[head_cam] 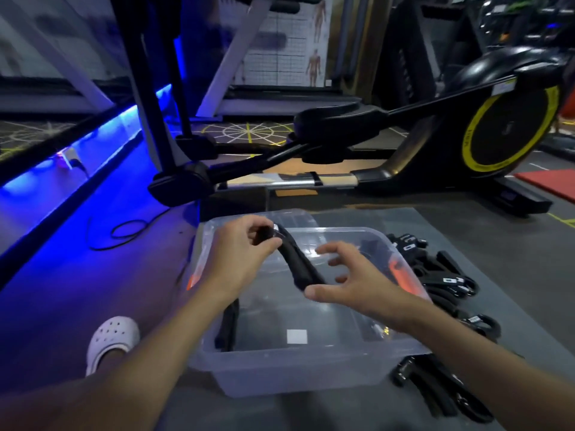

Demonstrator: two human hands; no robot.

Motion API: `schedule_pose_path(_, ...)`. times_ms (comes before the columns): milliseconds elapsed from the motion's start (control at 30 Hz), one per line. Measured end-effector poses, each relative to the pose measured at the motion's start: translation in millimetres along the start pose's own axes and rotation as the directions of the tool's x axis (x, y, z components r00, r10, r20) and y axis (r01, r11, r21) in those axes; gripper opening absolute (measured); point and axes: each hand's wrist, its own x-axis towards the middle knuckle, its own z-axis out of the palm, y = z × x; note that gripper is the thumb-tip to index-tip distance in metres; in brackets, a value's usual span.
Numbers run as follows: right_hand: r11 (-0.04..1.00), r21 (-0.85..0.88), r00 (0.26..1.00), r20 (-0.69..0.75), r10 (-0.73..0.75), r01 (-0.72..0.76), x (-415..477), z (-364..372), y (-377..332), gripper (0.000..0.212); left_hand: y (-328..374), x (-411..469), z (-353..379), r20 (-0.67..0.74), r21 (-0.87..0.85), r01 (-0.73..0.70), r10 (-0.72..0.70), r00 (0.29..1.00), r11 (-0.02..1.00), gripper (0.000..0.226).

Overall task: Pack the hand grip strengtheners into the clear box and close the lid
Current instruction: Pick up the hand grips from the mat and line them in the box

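The clear box stands open on the grey mat in front of me. My left hand is shut on the top end of a black hand grip strengthener, held above the box. My right hand hovers beside the strengthener's lower end, fingers spread, thumb close to the handle tip. Another black strengthener leans inside the box against its left wall. A pile of several black strengtheners lies on the mat right of the box, and more strengtheners lie by its near right corner.
The clear lid lies under or behind the box at its far left. A black elliptical trainer stands just beyond the mat. A cable loops on the blue-lit floor to the left. My white clog rests left of the box.
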Motion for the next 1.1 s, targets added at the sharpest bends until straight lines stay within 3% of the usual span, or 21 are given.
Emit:
schedule_pose_path(133, 0.989, -0.074, 0.973, 0.202, -0.111, 0.128, 20, 21, -17, 0.091, -5, -5, -13, 0.07, 0.033, -0.032, 0.029, 0.997, 0.999, 0.035)
schedule_pose_path(300, 0.967, -0.167, 0.947, 0.288, -0.14, 0.193, 41, 41, -20, 0.098, -16, -7, -29, 0.053, 0.012, -0.021, 0.021, 0.998, 1.0, 0.043)
schedule_pose_path(400, 0.964, -0.17, 0.931, 0.337, -0.137, 0.204, 49, 45, -22, 0.092, -22, -9, -36, 0.057, 0.033, 0.002, -0.004, 0.998, 0.999, 0.042)
schedule_pose_path(500, 0.973, -0.156, 0.943, 0.313, -0.115, 0.17, 60, 55, -17, 0.092, -32, -10, -43, 0.096, 0.078, -0.006, -0.002, 0.995, 0.997, 0.036)
schedule_pose_path(600, 0.991, -0.104, 0.941, 0.335, -0.046, 0.085, 75, 67, 0, 0.091, -50, -10, -54, 0.125, 0.292, -0.046, 0.009, 0.992, 0.955, 0.027)
schedule_pose_path(700, 0.995, -0.096, 0.923, 0.381, 0.06, -0.024, 91, 83, 25, 0.091, -70, -17, -60, 0.165, 0.508, -0.005, -0.091, 0.982, 0.862, 0.058)
schedule_pose_path(767, 0.989, -0.131, 0.904, 0.411, 0.116, -0.068, 101, 96, 43, 0.09, -82, -22, -59, 0.215, 0.59, 0.002, -0.159, 0.964, 0.808, 0.065)
schedule_pose_path(967, 0.962, -0.252, 0.852, 0.477, 0.217, -0.104, 129, 128, 77, 0.101, -95, -23, -55, 0.224, 0.609, 0.048, -0.229, 0.947, 0.792, 0.061)
schedule_pose_path(1100, 0.961, -0.258, 0.855, 0.472, 0.216, -0.101, 139, 140, 86, 0.096, -96, -20, -51, 0.223, 0.568, 0.067, -0.232, 0.947, 0.82, 0.061)
